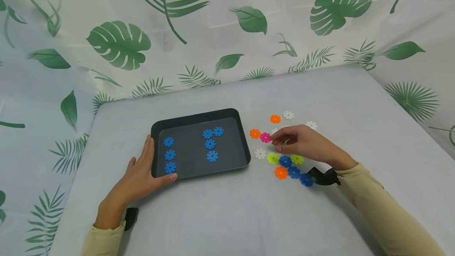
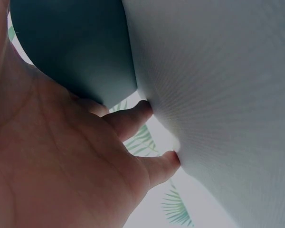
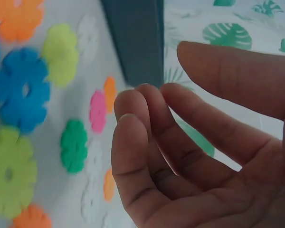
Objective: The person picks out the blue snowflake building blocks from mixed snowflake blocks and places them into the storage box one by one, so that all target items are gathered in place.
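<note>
A dark grey tray (image 1: 190, 151) holds several blue notched discs: a column of three, with the middle disc (image 1: 170, 155) among them, on the left and a hook-shaped group (image 1: 210, 144) on the right. My left hand (image 1: 138, 181) rests against the tray's near left corner, fingers extended along its side and thumb at the front edge. Above the loose discs hovers my right hand (image 1: 305, 143), fingers loosely bent and thumb apart, with nothing between them. Its fingertips are nearest a pink disc (image 1: 265, 137). A green disc (image 3: 74, 146) shows clearly in the right wrist view.
Right of the tray, orange (image 1: 255, 133), white (image 1: 260, 153), yellow-green (image 1: 273, 158) and blue discs (image 1: 294, 172) lie scattered on the pale tabletop (image 1: 220, 212). Some are partly behind the right hand. A leaf-patterned cloth (image 1: 199, 54) hangs behind the table.
</note>
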Available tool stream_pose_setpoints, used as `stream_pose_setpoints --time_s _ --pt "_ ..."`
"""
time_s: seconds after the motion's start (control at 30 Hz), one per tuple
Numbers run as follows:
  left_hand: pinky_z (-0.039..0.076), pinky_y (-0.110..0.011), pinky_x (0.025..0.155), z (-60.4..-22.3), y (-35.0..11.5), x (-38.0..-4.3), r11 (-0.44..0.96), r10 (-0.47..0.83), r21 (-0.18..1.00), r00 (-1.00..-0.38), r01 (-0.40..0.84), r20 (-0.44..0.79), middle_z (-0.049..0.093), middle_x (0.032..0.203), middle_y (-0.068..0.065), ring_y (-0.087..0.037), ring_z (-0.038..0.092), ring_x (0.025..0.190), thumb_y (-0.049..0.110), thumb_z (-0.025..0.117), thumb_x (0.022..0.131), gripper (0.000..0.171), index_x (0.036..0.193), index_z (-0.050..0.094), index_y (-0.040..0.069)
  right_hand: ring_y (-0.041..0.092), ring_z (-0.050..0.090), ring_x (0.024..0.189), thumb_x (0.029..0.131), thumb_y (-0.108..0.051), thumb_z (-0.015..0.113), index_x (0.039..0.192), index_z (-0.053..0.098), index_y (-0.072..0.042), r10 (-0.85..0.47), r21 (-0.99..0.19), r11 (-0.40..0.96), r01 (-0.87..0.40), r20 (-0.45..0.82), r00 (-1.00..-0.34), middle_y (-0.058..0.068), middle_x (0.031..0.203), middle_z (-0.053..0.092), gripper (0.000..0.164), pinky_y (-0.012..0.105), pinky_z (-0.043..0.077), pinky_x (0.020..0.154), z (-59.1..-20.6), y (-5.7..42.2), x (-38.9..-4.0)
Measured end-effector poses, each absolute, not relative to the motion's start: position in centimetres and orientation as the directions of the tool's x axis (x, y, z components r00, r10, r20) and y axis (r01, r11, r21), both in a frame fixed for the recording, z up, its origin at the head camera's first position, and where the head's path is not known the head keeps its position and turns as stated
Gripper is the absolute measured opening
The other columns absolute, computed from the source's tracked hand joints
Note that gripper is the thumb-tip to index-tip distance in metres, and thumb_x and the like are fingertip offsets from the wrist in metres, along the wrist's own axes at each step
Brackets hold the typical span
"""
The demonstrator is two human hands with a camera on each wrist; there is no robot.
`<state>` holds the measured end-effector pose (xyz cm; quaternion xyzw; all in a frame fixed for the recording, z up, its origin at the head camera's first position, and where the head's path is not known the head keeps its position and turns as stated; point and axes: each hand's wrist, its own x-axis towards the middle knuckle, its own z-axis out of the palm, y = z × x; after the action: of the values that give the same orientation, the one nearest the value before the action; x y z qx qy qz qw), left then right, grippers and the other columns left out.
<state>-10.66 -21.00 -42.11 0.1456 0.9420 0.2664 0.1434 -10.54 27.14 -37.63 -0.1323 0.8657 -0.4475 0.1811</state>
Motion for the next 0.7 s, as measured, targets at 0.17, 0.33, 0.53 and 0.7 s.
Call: stream_pose_setpoints --time_s 0.17,0.33,0.53,0.7 --pt "0.001 -0.080 0.117 -42.1 -21.0 -10.7 0.815 0.351 0.544 -0.916 0.198 -0.192 -0.017 0.177 -0.018 -0.046 0.003 0.162 0.065 0.077 0.090 0.136 0.169 -0.015 0.003 0.021 0.067 0.102 0.097 -0.012 0.081 0.123 0.077 -0.003 -0.410 -0.757 0.630 -0.173 -0.135 -0.902 0.003 0.110 0.075 0.028 0.029 0.056 0.085 -38.1 27.9 -10.3" --pt "0.002 -0.080 0.117 -42.2 -21.1 -10.6 0.814 0.350 0.545 -0.918 0.199 -0.188 -0.017 0.177 -0.017 -0.046 0.003 0.162 0.065 0.077 0.089 0.137 0.169 -0.015 0.003 0.022 0.065 0.103 0.095 -0.011 0.082 0.119 0.078 -0.005 -0.427 -0.712 0.667 -0.221 -0.122 -0.896 0.000 0.110 0.075 0.025 0.033 0.055 0.084 -38.9 28.4 -10.1" --pt "0.002 -0.080 0.117 -42.2 -21.0 -10.6 0.815 0.348 0.545 -0.918 0.196 -0.190 -0.017 0.177 -0.017 -0.046 0.003 0.162 0.064 0.077 0.089 0.137 0.169 -0.015 0.003 0.025 0.066 0.104 0.093 -0.013 0.085 0.112 0.079 -0.005 -0.485 -0.632 0.710 -0.312 -0.118 -0.867 0.000 0.109 0.072 0.022 0.042 0.059 0.087 -39.8 28.6 -10.1" --pt "0.000 -0.079 0.117 -42.1 -21.0 -10.6 0.814 0.348 0.549 -0.917 0.192 -0.195 -0.018 0.177 -0.016 -0.046 0.002 0.162 0.064 0.077 0.089 0.137 0.169 -0.015 0.003 0.031 0.060 0.111 0.091 -0.014 0.088 0.109 0.078 -0.003 -0.499 -0.577 0.743 -0.341 -0.138 -0.855 0.001 0.107 0.070 0.023 0.044 0.059 0.088 -39.9 28.1 -10.0"
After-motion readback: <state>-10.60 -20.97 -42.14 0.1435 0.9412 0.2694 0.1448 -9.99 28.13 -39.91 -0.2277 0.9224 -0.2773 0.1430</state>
